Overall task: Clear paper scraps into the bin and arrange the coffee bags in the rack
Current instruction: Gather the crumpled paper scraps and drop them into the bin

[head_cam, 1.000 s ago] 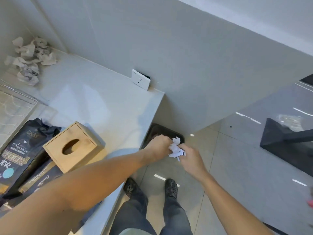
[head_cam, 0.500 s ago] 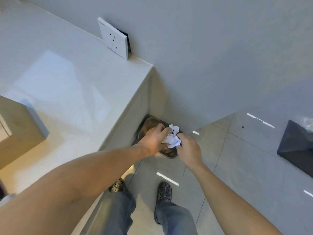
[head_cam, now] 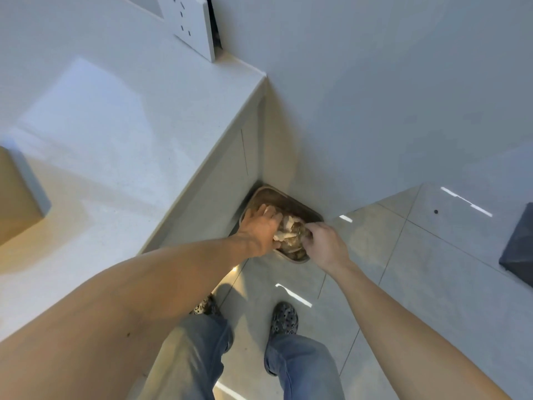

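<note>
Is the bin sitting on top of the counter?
No, the bin stands on the floor in the corner beside the counter, below its top.

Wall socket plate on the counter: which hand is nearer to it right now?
Left. The left hand is over the bin's counter-side rim, below the socket plate. The right hand is over the bin's far side, further from it.

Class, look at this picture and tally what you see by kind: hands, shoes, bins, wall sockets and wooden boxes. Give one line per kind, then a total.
Hands: 2, left hand and right hand
Shoes: 2, left shoe and right shoe
Bins: 1, bin
Wall sockets: 1, wall socket
Wooden boxes: 1, wooden box
Total: 7
</note>
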